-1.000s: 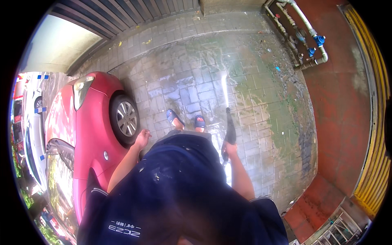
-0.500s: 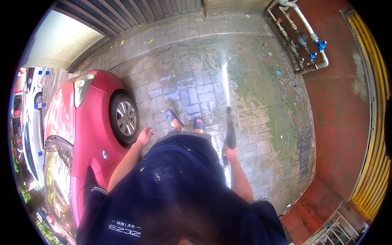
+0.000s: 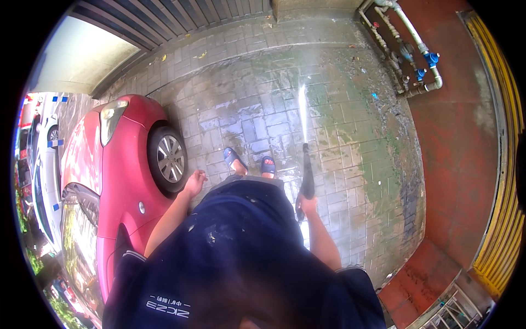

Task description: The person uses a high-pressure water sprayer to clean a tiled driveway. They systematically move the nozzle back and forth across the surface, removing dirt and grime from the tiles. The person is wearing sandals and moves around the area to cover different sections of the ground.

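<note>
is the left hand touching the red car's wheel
Apart. The head view shows the left hand hanging open beside the wheel, with a strip of wet paving visible between them. The right hand grips the spray wand.

At the left of the frame I see a red car (image 3: 118,164), its front wheel (image 3: 169,159) resting on the wet grey paving (image 3: 257,109). Further left stands a white car (image 3: 44,164). At the upper right, grey pipes with blue valves (image 3: 419,63) run along a red floor strip (image 3: 455,148). A yellow barrier (image 3: 501,181) lines the right edge.
</note>
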### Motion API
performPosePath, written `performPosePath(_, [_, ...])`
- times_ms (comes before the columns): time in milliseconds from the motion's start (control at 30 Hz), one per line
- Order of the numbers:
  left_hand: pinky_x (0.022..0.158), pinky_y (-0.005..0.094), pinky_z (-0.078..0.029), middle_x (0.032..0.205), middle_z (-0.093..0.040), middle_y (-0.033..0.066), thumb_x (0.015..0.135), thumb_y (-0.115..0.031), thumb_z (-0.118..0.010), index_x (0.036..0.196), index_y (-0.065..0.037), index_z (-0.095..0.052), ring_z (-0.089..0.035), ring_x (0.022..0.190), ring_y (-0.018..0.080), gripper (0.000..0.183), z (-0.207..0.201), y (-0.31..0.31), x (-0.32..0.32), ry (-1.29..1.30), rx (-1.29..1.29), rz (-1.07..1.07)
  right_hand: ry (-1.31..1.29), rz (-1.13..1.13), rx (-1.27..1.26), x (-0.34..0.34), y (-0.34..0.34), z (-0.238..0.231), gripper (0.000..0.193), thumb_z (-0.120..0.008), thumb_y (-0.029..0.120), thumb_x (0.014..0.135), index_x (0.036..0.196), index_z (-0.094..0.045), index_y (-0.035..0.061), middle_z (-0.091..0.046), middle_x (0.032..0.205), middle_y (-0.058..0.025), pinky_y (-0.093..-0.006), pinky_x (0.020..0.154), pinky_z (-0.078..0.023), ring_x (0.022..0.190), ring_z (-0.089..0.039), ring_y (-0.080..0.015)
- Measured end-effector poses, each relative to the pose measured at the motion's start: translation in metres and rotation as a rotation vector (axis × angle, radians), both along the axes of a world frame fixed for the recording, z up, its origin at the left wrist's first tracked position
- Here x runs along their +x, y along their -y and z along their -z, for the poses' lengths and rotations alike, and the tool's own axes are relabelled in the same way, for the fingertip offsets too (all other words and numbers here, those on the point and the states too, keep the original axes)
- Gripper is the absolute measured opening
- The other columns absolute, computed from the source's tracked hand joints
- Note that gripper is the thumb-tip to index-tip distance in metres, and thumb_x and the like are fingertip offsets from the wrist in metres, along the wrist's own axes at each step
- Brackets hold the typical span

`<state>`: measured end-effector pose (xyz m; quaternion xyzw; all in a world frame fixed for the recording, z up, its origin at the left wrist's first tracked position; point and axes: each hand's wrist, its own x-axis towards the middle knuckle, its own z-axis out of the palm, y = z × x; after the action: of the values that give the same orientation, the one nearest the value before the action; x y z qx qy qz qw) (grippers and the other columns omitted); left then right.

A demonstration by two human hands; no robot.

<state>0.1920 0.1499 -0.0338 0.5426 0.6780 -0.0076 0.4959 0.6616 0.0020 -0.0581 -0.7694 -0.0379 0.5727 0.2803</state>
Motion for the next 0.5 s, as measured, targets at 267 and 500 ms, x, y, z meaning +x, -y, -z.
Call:
performPosePath(267, [0.078, 0.0313, -0.046, 0.094, -0.065, 0.0119, 0.097, -0.026, -0.041, 0.115, 0.001, -0.048, -0.058, 0.083, 0.0194, 0.033, -0.004, 0.0, -0.002, -0.012, 0.008, -0.007, -0.163, -0.053, 0.024, 0.001, 0.022, 0.015, 0.01, -0.057, 0.003, 0.081, 0.075, -0.049, 0.0028, -0.045, 0.053, -0.0042, -0.0304, 0.039, -0.035, 0.042, -0.045, -0.015])
performPosePath(500, [0.091, 0.0361, -0.043, 0.101, -0.067, 0.0165, 0.096, -0.031, -0.038, 0.118, 0.0, -0.047, -0.06, 0.102, 0.0299, 0.04, -0.009, -0.001, -0.001, -0.019, -0.072, -0.01, -0.166, 0.006, 0.05, 0.002, 0.017, 0.012, 0.009, -0.058, 0.006, 0.081, 0.075, -0.052, 0.0029, -0.048, 0.055, -0.0034, -0.0304, 0.041, -0.037, 0.045, -0.047, -0.0143])
